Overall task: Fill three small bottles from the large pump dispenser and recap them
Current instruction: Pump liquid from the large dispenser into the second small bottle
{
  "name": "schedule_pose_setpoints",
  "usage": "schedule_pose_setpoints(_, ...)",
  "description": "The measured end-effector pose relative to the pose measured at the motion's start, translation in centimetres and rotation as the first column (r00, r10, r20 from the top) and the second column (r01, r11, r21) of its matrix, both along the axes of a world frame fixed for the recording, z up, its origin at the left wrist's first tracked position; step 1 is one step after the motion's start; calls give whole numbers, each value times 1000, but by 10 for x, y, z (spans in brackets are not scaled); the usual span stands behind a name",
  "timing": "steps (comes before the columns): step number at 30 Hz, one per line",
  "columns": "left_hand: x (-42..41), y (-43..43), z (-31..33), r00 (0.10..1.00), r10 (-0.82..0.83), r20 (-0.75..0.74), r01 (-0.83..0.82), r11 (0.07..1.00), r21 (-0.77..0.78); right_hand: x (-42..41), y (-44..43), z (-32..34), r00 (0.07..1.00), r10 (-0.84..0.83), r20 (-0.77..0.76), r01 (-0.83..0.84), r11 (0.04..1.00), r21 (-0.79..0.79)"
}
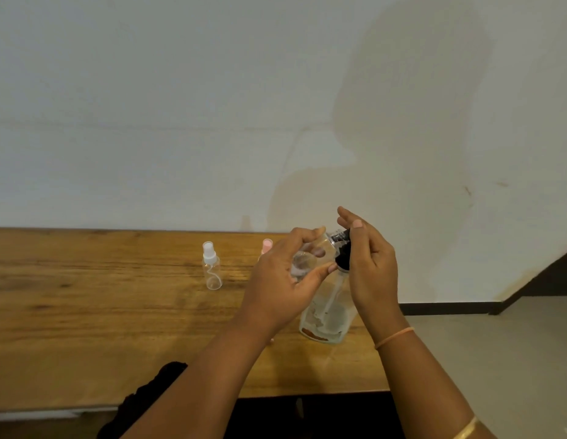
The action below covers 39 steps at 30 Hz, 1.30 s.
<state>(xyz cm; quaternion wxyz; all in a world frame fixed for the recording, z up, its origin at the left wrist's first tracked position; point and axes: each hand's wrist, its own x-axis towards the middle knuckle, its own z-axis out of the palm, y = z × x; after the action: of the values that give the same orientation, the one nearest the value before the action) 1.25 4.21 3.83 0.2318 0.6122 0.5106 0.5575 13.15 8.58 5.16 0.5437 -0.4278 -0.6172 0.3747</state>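
Two bare forearms reach up from the bottom edge, closest to the viewer, and meet above the right end of a table. Behind everything stands a pale wall [180, 106] carrying a large soft shadow on its right side. Below it runs the wooden table [101, 312], with light floor [497, 343] to its right.

Near the right end of the table stands the large pump dispenser [326, 315], upright and clear, its black pump head [343, 259] up between the hands. The right hand [374, 264] rests against that pump head with its fingers held nearly straight and pointing upward, thumb on top, not wrapped around anything. The left hand [282, 280] has its fingers and thumb curled around a small clear bottle [302, 259], tipped on its side with its neck toward the pump head.

Further left, well apart from the hands, a white-capped bottle [211, 267] stands upright on the table. A pink-capped bottle [267, 245] stands behind the left hand, mostly hidden. A thin orange band [394, 337] circles the right wrist.
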Motion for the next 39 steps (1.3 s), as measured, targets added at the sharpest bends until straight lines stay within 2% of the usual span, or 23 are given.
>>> schedule_pose_setpoints(5,-2,-1,-4,1000,-20,19,21,998,-52,1,1,-8,999,-24,41,24,1000,-1)
schedule_pose_setpoints(11,-1,-2,3,1000,-17,-1,17,1000,20,0,-2,4,999,-14,-50,15,1000,19)
schedule_pose_setpoints(16,-2,0,0,1000,8,-26,-8,1000,22,1,2,4,999,-3,-36,4,1000,9)
schedule_pose_setpoints(21,-1,1,-7,1000,17,-16,-17,999,-42,0,4,-5,1000,-25,4,25,999,-24)
schedule_pose_setpoints(29,-2,-1,2,1000,-15,-11,16,999,32,7,4,12,997,32,69,-32,999,-2)
schedule_pose_setpoints(39,0,3,-5,1000,-1,3,1,999,-43,4,6,-3,999,20,35,-18,998,-53)
